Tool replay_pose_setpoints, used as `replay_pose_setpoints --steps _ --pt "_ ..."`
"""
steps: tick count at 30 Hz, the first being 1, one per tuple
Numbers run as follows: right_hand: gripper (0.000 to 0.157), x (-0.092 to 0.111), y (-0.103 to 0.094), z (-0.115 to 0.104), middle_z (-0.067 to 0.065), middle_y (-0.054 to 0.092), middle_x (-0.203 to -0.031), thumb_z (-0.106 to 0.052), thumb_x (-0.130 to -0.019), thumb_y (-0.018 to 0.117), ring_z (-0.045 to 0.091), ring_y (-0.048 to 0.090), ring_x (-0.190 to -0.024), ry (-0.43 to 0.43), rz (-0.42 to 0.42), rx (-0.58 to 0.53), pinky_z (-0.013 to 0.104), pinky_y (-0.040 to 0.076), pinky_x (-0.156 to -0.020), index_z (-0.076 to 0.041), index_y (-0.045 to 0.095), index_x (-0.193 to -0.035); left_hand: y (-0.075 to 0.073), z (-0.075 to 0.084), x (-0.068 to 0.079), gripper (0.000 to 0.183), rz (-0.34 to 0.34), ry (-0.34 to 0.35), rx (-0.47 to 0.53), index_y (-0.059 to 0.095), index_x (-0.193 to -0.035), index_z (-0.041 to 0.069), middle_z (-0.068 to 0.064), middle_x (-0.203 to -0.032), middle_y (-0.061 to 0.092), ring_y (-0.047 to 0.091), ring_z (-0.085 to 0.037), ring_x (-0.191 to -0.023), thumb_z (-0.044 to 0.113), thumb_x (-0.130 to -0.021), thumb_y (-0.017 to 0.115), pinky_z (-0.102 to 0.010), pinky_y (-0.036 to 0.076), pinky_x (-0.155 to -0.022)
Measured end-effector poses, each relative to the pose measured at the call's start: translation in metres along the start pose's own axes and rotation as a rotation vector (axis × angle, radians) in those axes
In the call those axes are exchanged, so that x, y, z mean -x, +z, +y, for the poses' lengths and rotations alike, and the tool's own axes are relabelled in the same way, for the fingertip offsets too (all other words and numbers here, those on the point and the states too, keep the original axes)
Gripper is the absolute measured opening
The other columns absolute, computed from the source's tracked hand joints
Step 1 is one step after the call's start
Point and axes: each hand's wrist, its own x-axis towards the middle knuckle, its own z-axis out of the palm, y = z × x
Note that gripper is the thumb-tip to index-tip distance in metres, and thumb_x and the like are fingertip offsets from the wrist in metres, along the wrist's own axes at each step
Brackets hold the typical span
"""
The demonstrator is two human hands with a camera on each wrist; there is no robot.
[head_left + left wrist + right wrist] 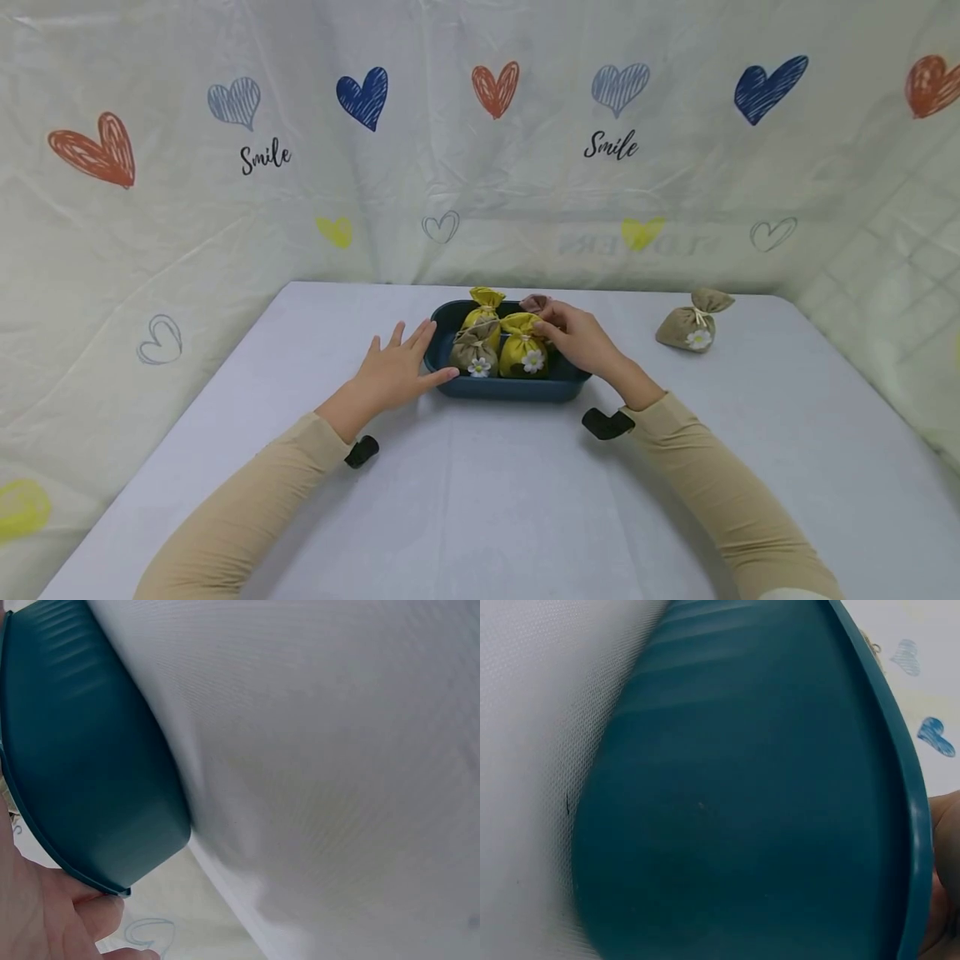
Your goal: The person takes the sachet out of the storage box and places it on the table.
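Observation:
A dark teal tray (517, 389) holds several small drawstring pouches. Spread fingers of my left hand (393, 371) rest along its left end, the thumb at the front rim; in the left wrist view the fingers touch the tray's rim (67, 866). With thumb and forefinger, my right hand (585, 337) pinches the gathered top of a yellow pouch (519, 358) with a white flower, inside the tray at the right. Just behind those fingers shows the top of a pink pouch (535, 302). A brown pouch (474, 346) and another yellow pouch (483, 307) sit left of it.
One more brown pouch (686, 325) with a white flower stands on the white table (517, 500), right of the tray. Behind the table hangs a pale sheet (525, 183) printed with hearts. Black wrist cameras (607, 423) sit below both wrists.

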Motion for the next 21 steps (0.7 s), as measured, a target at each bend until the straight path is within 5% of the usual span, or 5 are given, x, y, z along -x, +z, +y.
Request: replay_pose_setpoints --steps 6,12,21 --pt "0.016 0.002 -0.002 -0.003 0.012 0.068 -0.095 -0.017 -0.107 0.058 0.028 0.063 -0.082 -0.002 0.040 -0.020 0.040 0.051 -0.070 -0.002 0.063 -0.109 -0.001 0.000 0.000 0.098 0.000 0.001 -0.004 0.009 -0.166 0.013 -0.004 -0.171 0.010 0.007 -0.042 -0.155 0.075 -0.098 0.041 -0.069 0.011 -0.117" --pt "0.018 0.002 -0.006 -0.005 0.017 0.069 -0.108 -0.017 -0.109 0.054 0.032 0.069 -0.097 0.015 0.057 -0.086 0.046 0.059 -0.083 -0.001 0.059 -0.113 -0.001 0.001 0.000 0.098 0.000 -0.002 -0.012 0.009 -0.166 0.013 -0.004 -0.171 0.010 0.008 -0.042 -0.155 0.076 -0.098 0.040 -0.069 0.012 -0.118" --pt "0.022 0.004 -0.013 -0.009 0.021 0.066 -0.113 -0.018 -0.110 0.052 0.036 0.069 -0.104 0.002 0.062 -0.122 0.046 0.059 -0.085 0.002 0.057 -0.118 -0.001 0.000 -0.001 0.098 -0.003 -0.003 -0.016 0.008 -0.166 0.014 -0.004 -0.172 0.010 0.007 -0.041 -0.155 0.076 -0.098 0.040 -0.069 0.012 -0.118"
